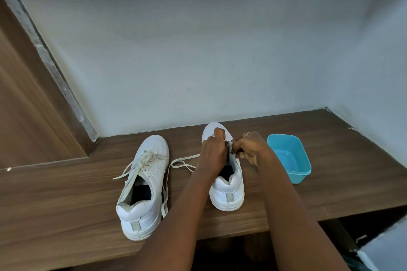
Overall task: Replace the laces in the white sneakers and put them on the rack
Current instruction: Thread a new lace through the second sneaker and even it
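Observation:
Two white sneakers stand on a wooden table (pixel 66 193), heels toward me. The left sneaker (pixel 143 185) is laced, with loose lace ends trailing off both sides. Over the lace area of the right sneaker (pixel 228 191), my left hand (pixel 212 152) and my right hand (pixel 248 149) work close together. Both hands pinch a pale lace (pixel 230 145) at the eyelets. A loose length of lace (pixel 182 161) loops on the table between the two shoes. The right sneaker's eyelets are hidden by my hands.
A blue plastic tub (pixel 290 156) stands right of the right sneaker, close to my right wrist. A pale wall rises behind the table, and a wooden panel runs along the left. The table's front edge is near my forearms.

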A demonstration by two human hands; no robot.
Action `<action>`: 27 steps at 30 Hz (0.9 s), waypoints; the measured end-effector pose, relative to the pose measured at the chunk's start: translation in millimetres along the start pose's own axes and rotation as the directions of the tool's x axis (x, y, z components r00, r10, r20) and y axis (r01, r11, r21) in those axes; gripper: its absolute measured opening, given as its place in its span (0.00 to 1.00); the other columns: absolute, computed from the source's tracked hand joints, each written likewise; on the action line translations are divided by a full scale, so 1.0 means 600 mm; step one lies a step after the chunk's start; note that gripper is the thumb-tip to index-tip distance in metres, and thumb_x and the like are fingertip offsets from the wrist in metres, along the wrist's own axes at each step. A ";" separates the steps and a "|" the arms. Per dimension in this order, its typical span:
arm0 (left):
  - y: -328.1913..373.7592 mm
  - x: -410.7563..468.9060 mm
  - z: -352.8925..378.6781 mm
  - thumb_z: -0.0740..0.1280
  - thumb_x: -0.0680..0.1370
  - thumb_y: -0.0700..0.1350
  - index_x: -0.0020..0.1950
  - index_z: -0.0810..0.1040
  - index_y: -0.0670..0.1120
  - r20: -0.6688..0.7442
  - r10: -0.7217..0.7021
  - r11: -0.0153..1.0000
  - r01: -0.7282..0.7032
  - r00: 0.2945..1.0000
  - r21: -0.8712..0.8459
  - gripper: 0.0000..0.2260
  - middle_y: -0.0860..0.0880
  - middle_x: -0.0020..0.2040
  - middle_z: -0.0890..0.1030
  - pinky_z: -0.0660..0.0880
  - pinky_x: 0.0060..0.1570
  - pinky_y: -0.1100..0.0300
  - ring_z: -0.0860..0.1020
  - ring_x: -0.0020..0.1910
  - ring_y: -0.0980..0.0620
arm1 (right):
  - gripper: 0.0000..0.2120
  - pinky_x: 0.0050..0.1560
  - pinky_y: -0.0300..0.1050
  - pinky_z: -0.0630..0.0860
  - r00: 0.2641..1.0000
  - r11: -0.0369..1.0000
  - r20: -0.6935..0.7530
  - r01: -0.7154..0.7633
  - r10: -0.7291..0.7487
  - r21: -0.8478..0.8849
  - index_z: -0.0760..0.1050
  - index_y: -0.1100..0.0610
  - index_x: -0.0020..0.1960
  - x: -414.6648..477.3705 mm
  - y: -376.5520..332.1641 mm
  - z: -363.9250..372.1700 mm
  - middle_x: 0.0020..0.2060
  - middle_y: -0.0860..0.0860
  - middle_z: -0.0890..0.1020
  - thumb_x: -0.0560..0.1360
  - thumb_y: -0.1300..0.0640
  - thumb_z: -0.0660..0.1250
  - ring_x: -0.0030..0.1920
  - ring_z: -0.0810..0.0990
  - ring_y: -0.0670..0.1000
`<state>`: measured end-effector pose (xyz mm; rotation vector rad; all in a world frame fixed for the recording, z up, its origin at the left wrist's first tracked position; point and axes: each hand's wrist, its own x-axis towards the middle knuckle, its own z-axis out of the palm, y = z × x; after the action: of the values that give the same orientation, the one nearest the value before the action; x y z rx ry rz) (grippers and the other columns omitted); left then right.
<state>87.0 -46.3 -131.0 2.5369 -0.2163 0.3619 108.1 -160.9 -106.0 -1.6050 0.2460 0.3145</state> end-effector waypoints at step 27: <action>-0.055 0.025 -0.046 0.67 0.75 0.35 0.48 0.81 0.39 0.157 -0.215 0.944 0.246 0.964 -0.221 0.05 0.48 0.41 0.79 0.71 0.40 0.69 0.75 0.39 0.55 | 0.12 0.27 0.39 0.73 0.987 0.961 -0.041 -0.139 0.153 0.239 0.70 0.60 0.37 0.027 0.018 0.014 0.32 0.54 0.74 0.78 0.69 0.60 0.31 0.71 0.48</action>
<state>103.2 -4.8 -120.9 2.3156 -0.0077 0.0715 119.0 -152.7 -122.3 -1.3654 0.4336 0.3387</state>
